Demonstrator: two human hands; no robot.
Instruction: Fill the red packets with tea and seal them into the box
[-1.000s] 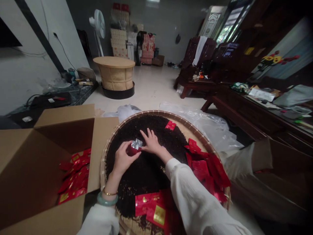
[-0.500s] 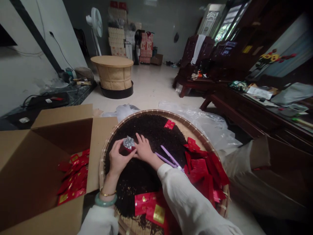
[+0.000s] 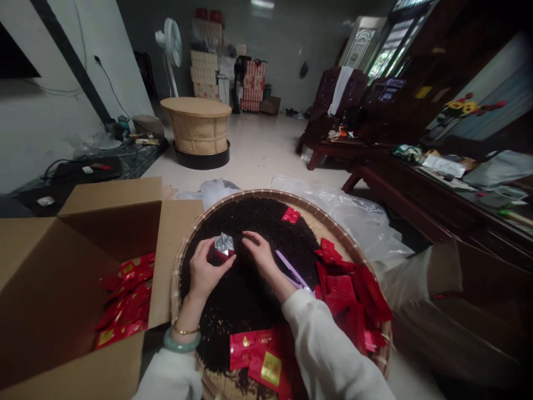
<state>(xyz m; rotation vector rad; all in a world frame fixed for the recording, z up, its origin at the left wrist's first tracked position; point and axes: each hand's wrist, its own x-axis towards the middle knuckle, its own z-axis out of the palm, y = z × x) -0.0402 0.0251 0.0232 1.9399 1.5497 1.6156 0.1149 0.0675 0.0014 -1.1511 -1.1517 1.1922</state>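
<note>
My left hand (image 3: 206,269) grips a small red foil packet (image 3: 225,253) between thumb and fingers, its crinkled silver inside facing up. To the right of it, my right hand (image 3: 261,255) hovers over dark loose tea leaves (image 3: 250,289), fingers stretched out and apart, touching no packet. The leaves cover much of a round woven bamboo tray (image 3: 325,214). Partly behind my right wrist lies a lilac, tong-like tool (image 3: 291,266). Red packets (image 3: 339,289) are heaped along the tray's right side. More packets (image 3: 252,344) lie at its near edge, and a single red packet (image 3: 290,215) at the far side.
An open cardboard box (image 3: 110,222) with red packets inside stands left of the tray. Clear plastic sheeting (image 3: 353,214) covers floor behind and right. A dark wooden table (image 3: 400,189) is at right, and a round basket-like stand (image 3: 200,130) farther back.
My right hand has moved right, away from the red foil packet, so a gap now shows between them. My left hand still holds the packet. The whole view has shifted slightly.
</note>
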